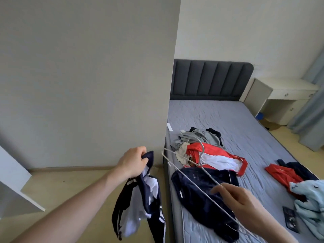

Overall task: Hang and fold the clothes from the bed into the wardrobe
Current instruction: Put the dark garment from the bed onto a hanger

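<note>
1. Left hand is out over the floor beside the bed, fingers curled tight round the collar end of a navy-and-white jacket — the rest of it hangs free below the fist, clear of the mattress.
2. Right hand is low over the bed, fingers pinching a thin white wire hanger near one end; the hook end points away toward the clothes pile.
3. The step in hand looks like getting hanger into jacket. My advice: find the neck opening first, feed one hanger arm into a shoulder, then the other — do not let go of the collar until both are seated.
4. Watch the hanger; more than one wire seems to be lying together there, and they could snag.
5. The jacket itself: dark navy, white panels, white stripes down a sleeve, bunched and twisted, so it wants a shake-out.
6. Plenty is left — a dark navy garment under the hanger, red-and-white pieces, a pale blue item at the right edge.
</note>
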Action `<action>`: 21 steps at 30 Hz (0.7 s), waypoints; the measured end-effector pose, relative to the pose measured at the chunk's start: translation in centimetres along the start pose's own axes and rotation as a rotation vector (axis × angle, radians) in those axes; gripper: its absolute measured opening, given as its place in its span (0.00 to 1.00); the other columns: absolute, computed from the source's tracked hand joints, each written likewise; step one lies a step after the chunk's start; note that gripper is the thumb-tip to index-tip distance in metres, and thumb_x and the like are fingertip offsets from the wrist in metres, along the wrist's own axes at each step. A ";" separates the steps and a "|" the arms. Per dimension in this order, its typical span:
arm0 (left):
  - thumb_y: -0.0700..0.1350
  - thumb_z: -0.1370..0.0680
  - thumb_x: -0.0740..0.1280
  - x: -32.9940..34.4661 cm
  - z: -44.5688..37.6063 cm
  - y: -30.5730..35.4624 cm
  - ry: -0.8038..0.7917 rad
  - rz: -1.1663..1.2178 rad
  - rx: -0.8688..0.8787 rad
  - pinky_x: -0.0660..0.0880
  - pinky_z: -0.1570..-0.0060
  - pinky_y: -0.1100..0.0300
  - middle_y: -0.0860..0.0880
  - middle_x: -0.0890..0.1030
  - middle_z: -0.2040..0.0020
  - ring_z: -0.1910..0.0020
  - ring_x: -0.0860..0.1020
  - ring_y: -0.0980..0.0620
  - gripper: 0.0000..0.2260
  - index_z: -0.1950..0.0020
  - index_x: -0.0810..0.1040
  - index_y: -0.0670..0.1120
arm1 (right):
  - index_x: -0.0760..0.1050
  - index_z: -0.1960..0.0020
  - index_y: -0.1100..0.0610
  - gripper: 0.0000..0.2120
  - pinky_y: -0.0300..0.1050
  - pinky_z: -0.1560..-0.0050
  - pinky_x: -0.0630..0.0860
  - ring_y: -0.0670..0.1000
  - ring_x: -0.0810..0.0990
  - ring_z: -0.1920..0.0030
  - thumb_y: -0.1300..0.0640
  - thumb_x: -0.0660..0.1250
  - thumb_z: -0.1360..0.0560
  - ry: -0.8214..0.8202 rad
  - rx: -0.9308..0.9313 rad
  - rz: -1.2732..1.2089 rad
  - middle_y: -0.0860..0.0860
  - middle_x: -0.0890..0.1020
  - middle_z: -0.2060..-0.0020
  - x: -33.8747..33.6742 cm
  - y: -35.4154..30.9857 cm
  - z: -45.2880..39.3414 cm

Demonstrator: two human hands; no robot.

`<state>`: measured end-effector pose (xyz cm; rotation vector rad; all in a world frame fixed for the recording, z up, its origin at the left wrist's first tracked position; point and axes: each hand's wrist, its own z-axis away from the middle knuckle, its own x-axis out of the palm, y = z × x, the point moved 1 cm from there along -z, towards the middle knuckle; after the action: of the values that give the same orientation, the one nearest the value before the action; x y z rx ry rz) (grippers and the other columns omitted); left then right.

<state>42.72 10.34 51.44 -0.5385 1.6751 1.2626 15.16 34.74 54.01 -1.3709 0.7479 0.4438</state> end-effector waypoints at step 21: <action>0.36 0.25 0.64 -2.8 -1.0 -1.0 0.086 0.464 -0.152 0.65 0.70 0.58 0.49 0.70 0.71 0.72 0.67 0.49 0.07 0.62 0.70 0.42 | 0.84 0.49 0.37 0.13 0.37 0.70 0.58 0.44 0.61 0.73 0.46 0.60 0.16 -0.129 -0.155 0.001 0.46 0.65 0.75 0.8 -3.9 -2.8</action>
<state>44.38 8.60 53.40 -0.3022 1.8508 1.7311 17.77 31.24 56.14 -1.4709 0.6186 0.5956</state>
